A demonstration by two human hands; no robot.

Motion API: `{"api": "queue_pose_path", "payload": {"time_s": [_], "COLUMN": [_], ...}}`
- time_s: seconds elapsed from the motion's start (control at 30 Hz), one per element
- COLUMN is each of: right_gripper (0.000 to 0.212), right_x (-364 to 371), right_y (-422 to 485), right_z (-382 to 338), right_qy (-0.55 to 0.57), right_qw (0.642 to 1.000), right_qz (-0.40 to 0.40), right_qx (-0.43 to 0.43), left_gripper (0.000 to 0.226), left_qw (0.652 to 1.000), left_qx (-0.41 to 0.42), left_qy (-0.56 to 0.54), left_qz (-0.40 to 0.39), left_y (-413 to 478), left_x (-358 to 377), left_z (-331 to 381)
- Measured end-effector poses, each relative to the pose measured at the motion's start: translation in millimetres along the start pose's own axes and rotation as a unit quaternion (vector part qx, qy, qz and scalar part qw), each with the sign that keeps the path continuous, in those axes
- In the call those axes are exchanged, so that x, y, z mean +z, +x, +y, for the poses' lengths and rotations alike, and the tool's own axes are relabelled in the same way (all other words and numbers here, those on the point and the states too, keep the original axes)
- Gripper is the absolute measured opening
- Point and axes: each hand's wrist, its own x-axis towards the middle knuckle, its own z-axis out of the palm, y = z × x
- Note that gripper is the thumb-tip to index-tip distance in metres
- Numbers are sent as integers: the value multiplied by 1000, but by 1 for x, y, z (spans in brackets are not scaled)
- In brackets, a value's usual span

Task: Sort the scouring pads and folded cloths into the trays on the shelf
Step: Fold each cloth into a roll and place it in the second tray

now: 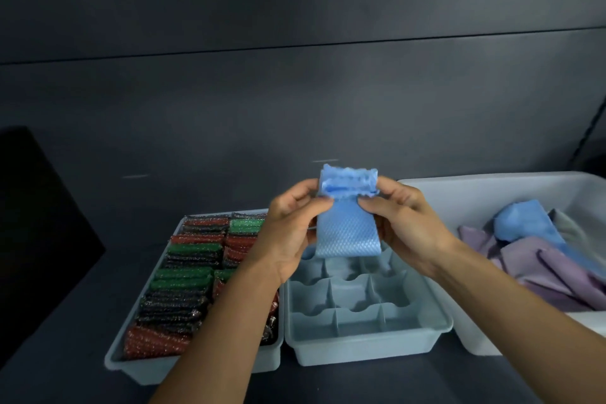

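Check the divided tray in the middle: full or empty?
Empty where visible: the divided tray shows bare compartments; the held blue cloth hides some back ones.

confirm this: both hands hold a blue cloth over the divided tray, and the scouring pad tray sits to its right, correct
Not quite: the head view shows the scouring pad tray to the left of the divided tray, not its right. The left hand and right hand do hold the blue cloth over it.

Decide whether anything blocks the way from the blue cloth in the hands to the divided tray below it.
Nothing visible does. Left hand and right hand hold the blue cloth above the divided tray, whose visible compartments are empty.
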Motion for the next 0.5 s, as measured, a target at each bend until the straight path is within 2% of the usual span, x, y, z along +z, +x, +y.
{"api": "queue_pose_path", "payload": {"time_s": [0.07, 0.17, 0.27, 0.33, 0.37, 0.43, 0.5], "right_gripper": [21, 45, 55, 58, 57, 50, 39], "right_x": [0, 1, 0, -1, -1, -2, -4], "right_y": [-1, -3, -3, -2, -3, -4, -3], "right_z": [-2, -4, -4, -3, -3, -3, -1], "right_qy": [-3, -72, -158, -204, -224, -224, -143], "right_qw": [1000, 997, 985, 976, 972, 971, 988], "right_qz": [1, 14, 22, 16, 11, 12, 33], "right_qx": [-4, -26, -59, -70, -73, -76, -48], "left_gripper": [20, 33, 32, 56, 54, 28, 18], "left_qw": [1000, 999, 995, 990, 986, 986, 991], "left_qx": [-6, -29, -81, -134, -144, -128, -90], "left_qy": [-15, -31, -44, 9, 48, 94, 97], "left_qz": [-12, -12, -22, -47, -64, -56, -28], "left_y": [-1, -2, -3, -3, -4, -6, -6], "left_x": [0, 0, -1, -1, 0, 1, 0], "left_z": [1, 1, 0, 0, 0, 1, -1]}}
